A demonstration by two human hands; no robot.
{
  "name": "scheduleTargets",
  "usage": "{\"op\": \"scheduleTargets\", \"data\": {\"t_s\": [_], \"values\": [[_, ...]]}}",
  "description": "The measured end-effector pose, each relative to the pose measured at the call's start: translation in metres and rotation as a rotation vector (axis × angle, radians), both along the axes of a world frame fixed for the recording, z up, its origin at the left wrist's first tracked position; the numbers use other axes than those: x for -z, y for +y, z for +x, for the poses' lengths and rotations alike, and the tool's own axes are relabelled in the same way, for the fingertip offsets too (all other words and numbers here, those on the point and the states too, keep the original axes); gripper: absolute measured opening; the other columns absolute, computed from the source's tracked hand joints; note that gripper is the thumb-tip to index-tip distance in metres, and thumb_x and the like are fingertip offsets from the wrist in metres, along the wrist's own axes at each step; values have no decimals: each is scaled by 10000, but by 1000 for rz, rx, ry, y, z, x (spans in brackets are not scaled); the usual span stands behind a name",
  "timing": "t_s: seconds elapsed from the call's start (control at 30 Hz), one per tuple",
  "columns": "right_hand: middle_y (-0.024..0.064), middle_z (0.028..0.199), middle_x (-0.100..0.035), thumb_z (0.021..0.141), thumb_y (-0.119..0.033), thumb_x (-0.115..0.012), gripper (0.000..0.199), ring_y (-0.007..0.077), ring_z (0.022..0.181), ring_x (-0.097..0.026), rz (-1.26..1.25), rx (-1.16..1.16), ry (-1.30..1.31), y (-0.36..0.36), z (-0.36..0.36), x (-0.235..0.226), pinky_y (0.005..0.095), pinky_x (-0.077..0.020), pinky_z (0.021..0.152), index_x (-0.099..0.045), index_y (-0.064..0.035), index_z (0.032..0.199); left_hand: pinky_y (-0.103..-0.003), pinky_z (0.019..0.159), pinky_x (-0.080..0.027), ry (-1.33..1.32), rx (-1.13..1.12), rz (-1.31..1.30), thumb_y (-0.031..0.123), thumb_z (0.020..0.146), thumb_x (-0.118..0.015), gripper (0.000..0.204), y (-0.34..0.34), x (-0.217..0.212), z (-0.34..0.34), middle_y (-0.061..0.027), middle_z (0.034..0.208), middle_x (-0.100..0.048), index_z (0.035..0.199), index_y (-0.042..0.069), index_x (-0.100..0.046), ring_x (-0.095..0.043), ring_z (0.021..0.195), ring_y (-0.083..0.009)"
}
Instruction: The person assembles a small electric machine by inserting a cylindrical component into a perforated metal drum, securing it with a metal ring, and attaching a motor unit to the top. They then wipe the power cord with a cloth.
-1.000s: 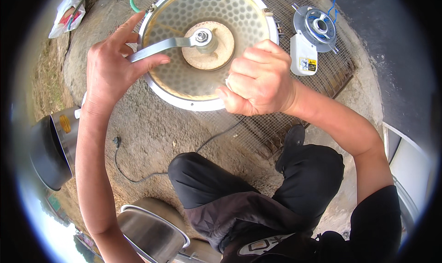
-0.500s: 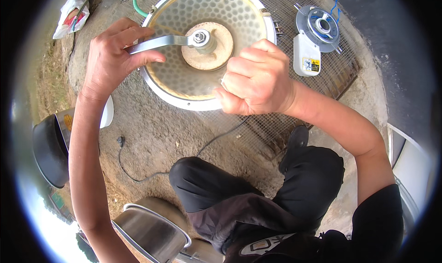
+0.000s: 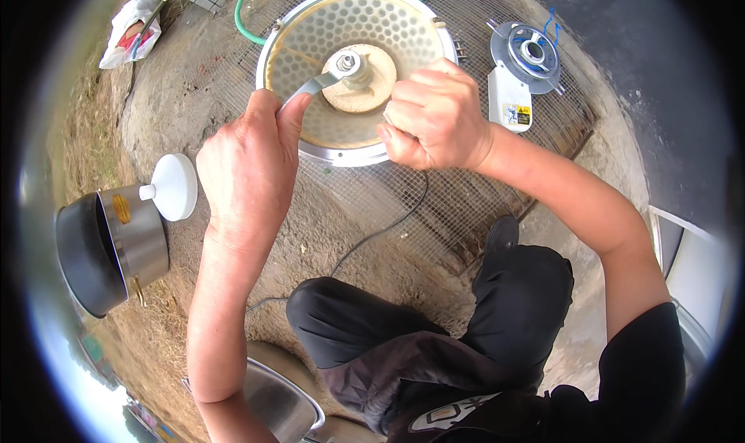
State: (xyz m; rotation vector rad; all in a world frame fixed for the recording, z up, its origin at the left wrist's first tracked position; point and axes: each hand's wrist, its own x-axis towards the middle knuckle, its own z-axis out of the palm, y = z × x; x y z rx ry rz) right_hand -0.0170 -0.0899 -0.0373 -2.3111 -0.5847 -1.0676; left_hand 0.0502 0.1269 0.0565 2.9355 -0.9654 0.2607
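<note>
My left hand [image 3: 252, 167] grips the handle end of a metal wrench [image 3: 314, 84]. The wrench's head sits around a nut [image 3: 347, 63] above a pale round grinding stone [image 3: 380, 82]. The stone lies in the middle of a round, dimpled metal bowl [image 3: 341, 157] with a pale rim. My right hand [image 3: 438, 117] is closed in a fist over the bowl's right rim. Its curled fingers hide what it grips.
Right of the bowl lies a grey ring-shaped machine part [image 3: 512, 94] with a white housing. A steel pot [image 3: 147, 237] lies on its side at left, beside a white funnel [image 3: 174, 187]. Another steel pot [image 3: 279, 404] sits below. A dark cord [image 3: 372, 237] crosses the ground near a wire grid [image 3: 434, 218].
My left hand has swung the wrench handle toward me, down and to the right. The right hand stays closed at the rim. The view has shifted slightly.
</note>
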Motion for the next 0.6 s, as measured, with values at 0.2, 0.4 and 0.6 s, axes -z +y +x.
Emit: {"op": "scheduleTargets", "data": {"t_s": [0.2, 0.4, 0.6], "values": [[9, 609, -498, 737, -229, -703, 263, 211, 543, -519, -5, 19, -6, 2, 0, 2, 350, -406, 605, -521, -129, 577, -472, 525, -534, 40, -52, -9, 434, 1042, -616, 419, -2, 15, -9, -155, 598, -653, 811, 87, -573, -687, 581, -383], [14, 609, -494, 730, -214, -691, 260, 221, 535, -511, -11, 16, 8, 2, 0, 3, 355, -397, 598, -505, -125, 571, -488, 544, -540, 64, -35, 21, 452, 1056, -581, 453, -6, 9, -12, -166, 618, -662, 785, 88, -581, -690, 597, -392], [16, 598, -463, 710, -220, -683, 267, 225, 520, -480, -12, -14, 13, -2, 2, 5, 355, -385, 599, -482, -129, 561, -522, 684, -556, 279, -120, 0, 471, 1062, -558, 495, -11, -8, 4, -199, 730, -702, 854, 45, -699, -706, 746, -431]]}}
